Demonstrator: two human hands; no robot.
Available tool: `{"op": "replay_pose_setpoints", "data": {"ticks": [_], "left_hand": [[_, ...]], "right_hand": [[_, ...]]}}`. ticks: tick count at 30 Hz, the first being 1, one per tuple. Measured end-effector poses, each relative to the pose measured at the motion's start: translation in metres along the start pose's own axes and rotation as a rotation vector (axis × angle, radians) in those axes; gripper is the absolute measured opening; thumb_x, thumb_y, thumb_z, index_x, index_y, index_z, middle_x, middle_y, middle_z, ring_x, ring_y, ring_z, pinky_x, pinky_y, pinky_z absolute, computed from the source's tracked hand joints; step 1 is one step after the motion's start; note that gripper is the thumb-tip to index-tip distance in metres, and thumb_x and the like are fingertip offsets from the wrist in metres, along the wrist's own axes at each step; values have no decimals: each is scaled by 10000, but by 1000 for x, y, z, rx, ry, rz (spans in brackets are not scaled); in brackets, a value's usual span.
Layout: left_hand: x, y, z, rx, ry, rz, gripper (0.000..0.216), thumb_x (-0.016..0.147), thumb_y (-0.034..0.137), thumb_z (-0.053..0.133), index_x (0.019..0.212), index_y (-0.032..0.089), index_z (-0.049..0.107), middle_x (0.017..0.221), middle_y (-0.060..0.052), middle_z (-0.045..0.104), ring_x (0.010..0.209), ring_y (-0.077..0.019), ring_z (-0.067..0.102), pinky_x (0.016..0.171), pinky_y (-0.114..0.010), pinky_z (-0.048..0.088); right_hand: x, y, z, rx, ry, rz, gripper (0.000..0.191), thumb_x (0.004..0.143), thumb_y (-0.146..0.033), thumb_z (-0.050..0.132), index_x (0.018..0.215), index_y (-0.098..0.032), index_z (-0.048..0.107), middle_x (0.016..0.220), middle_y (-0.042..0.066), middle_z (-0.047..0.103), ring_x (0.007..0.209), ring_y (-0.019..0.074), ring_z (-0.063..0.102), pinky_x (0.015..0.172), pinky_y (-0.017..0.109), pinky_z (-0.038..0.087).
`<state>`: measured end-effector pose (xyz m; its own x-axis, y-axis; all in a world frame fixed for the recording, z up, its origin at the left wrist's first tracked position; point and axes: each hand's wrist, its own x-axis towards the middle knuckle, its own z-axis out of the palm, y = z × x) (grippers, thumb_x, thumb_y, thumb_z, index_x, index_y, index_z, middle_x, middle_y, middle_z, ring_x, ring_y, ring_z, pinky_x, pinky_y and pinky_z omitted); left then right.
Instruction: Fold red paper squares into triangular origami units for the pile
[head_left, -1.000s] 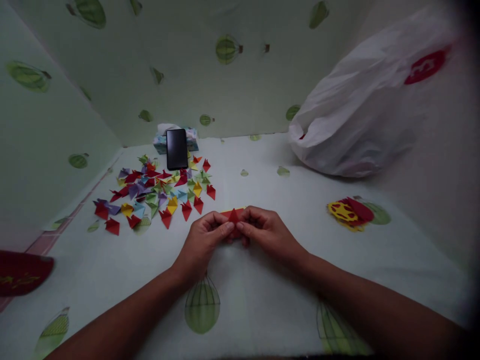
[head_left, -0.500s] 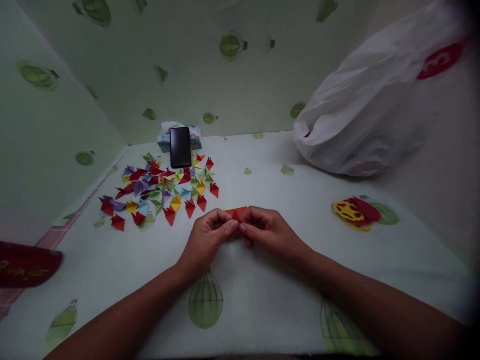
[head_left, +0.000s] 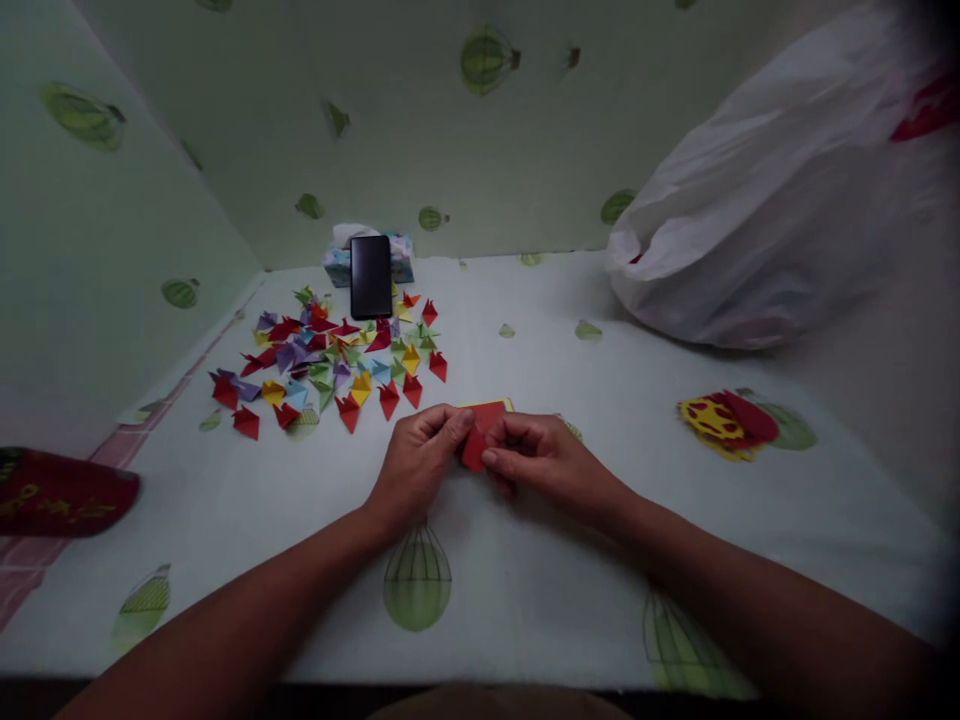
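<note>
Your two hands meet mid-worktop [head_left: 525, 600], on smooth cloth printed with green balloons: your left hand [head_left: 418, 458] and right hand [head_left: 541, 462] each pinch the one flat red paper [head_left: 481, 436] between thumb and fingertips. Toward the far left corner lies one heap of small pointed folded papers [head_left: 330, 365], too many to count, in red, yellow, purple and green. Behind it sits one glossy black phone [head_left: 371, 277] at the far edge, and one crinkled white plastic bag [head_left: 765, 230] slumps far right.

Phone [head_left: 370, 276] behind folded pieces [head_left: 330, 362], bag [head_left: 772, 220] right.
</note>
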<state>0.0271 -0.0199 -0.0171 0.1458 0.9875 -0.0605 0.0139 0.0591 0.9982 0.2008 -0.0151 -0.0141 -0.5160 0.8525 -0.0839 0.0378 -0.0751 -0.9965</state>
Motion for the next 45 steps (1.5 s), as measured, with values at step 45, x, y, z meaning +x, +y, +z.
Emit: {"op": "replay_pose_setpoints", "data": {"ticks": [45], "left_hand": [[4, 1, -3, -29, -63, -148, 224, 820, 311, 693, 663, 169, 617, 625, 3, 615, 612, -128, 561, 605, -244, 448]], "right_hand": [[5, 7, -1, 191, 176, 3, 201, 873, -333, 658, 778, -197, 546, 647, -17, 603, 572, 115, 571, 554, 237, 455]]}}
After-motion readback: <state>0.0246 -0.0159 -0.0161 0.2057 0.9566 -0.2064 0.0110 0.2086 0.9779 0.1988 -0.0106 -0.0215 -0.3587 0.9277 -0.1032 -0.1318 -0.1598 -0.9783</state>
